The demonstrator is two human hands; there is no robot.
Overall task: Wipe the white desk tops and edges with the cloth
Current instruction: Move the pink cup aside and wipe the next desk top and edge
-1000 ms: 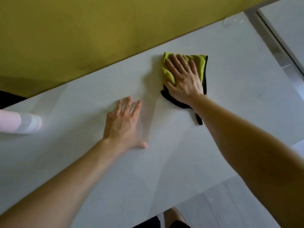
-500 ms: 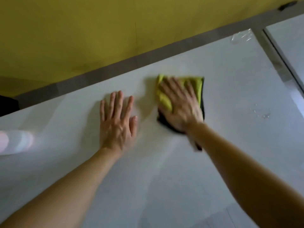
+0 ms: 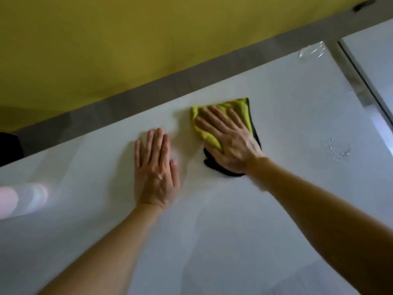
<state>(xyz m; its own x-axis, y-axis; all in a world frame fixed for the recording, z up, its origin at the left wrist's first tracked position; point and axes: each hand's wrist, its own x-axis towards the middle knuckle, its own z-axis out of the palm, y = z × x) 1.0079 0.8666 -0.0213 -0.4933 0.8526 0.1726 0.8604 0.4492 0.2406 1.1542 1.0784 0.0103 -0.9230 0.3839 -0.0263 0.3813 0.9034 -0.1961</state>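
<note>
The white desk top [image 3: 287,107] fills most of the view. A folded yellow cloth with a black edge [image 3: 240,108] lies near the desk's far edge. My right hand [image 3: 229,139] presses flat on the cloth, fingers spread toward the upper left, covering most of it. My left hand [image 3: 157,169] rests flat on the bare desk just left of the cloth, fingers together, holding nothing.
A yellow partition [image 3: 127,45] and a grey strip [image 3: 191,79] run behind the desk's far edge. Water droplets [image 3: 338,150] sit on the desk at right. A pale pink-white cylinder [image 3: 21,199] lies at the left edge. A second white desk [image 3: 374,52] adjoins past a metal gap.
The view tilted, showing the grey strip behind the desk. My right hand slid the cloth slightly back from the far edge. My left hand shifted forward and closed its fingers together.
</note>
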